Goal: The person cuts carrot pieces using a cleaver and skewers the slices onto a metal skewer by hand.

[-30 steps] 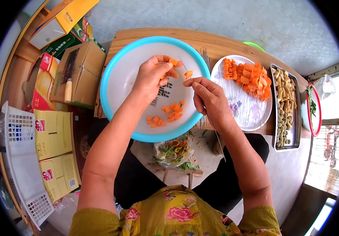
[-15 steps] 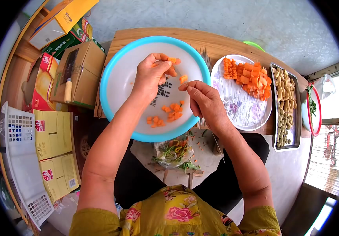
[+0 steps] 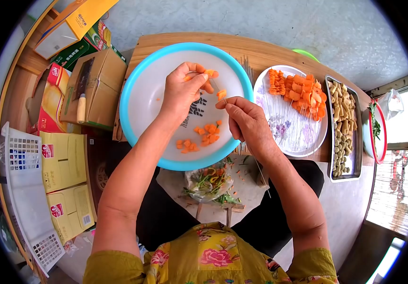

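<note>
Above the white basin with a blue rim (image 3: pixel 133 78), my left hand (image 3: pixel 185 87) pinches orange carrot pieces (image 3: pixel 209 73) at its fingertips. My right hand (image 3: pixel 249 120) grips a thin metal skewer (image 3: pixel 262 177), whose upper end points toward my left fingers. One carrot slice (image 3: pixel 221 94) is on the skewer just above my right fingertips. Loose carrot pieces (image 3: pixel 208 134) lie on the basin's bottom. To the right, a white plate (image 3: pixel 279 137) holds skewers threaded with carrot slices (image 3: pixel 305 93).
A metal tray (image 3: pixel 354 168) with skewered food is at the right, beside a red-rimmed bowl (image 3: pixel 380 132). More bare skewers (image 3: pixel 247 71) lie behind the basin's right edge. Cardboard boxes (image 3: pixel 102 80) and a knife (image 3: pixel 81 108) stand left. A bag of scraps (image 3: pixel 208 182) is below.
The skewer's tip now shows between the carrot slice and my left fingers. Both hands have barely moved.
</note>
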{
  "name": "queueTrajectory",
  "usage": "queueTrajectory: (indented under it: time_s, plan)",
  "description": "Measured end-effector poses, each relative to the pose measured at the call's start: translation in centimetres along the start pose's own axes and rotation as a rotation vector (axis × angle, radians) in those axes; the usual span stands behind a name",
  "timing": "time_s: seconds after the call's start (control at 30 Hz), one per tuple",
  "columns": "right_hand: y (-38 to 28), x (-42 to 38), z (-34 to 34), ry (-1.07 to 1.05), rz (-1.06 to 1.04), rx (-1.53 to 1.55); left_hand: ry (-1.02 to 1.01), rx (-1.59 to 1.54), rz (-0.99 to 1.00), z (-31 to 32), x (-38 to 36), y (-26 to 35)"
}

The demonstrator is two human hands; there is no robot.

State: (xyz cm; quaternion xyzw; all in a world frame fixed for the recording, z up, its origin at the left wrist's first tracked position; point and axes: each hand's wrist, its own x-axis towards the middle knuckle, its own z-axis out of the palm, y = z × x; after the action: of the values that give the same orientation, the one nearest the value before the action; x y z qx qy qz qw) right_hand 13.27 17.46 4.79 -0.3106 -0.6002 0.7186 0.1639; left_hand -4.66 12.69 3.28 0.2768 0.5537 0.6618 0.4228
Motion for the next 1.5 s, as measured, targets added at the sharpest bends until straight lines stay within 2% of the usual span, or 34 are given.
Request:
queueTrajectory:
  time_s: [0.37, 0.53, 0.7, 0.77, 0.9, 0.97, 1.0, 1.07, 1.17, 1.5]
  plan:
    - [0.4, 0.1, -0.3, -0.026, 0.024, 0.122, -0.032, 0.095, 0.085, 0.2, 0.1, -0.3]
    - [0.2, -0.3, 0.4, 0.068, -0.108, -0.085, -0.03, 0.134, 0.104, 0.6, 0.0, -0.1]
    - [0.0, -0.1, -0.2, 0.033, -0.029, 0.016, -0.026, 0.182, 0.126, 0.9, -0.3, -0.7]
    - [0.3, 0.6, -0.6, 0.042, -0.013, 0.062, -0.185, 0.158, 0.086, 1.6, -0.8, -1.9]
    - [0.5, 1.1, -0.9, 0.049, -0.012, 0.097, -0.2, 0.134, 0.082, 1.9, -1.2, -1.7]
    - [0.2, 1.2, -0.8, 0.075, -0.006, 0.055, -0.173, 0.087, -0.094, 1.7, -1.3, -1.4]
    - [0.2, 1.4, -1.0, 0.101, -0.008, 0.083, -0.173, 0.087, -0.095, 1.4, -1.2, -1.5]
    - [0.2, 1.6, -1.5, 0.123, -0.01, 0.109, -0.203, -0.312, -0.346, 0.6, -0.7, -1.9]
    - [0.3, 1.7, -2.1, 0.132, -0.029, 0.124, -0.3, -0.432, -0.387, -0.1, -0.6, -1.4]
    - [-0.3, 1.0, -1.8, 0.078, -0.047, 0.158, -0.273, -0.316, -0.31, -0.8, -0.4, -1.5]
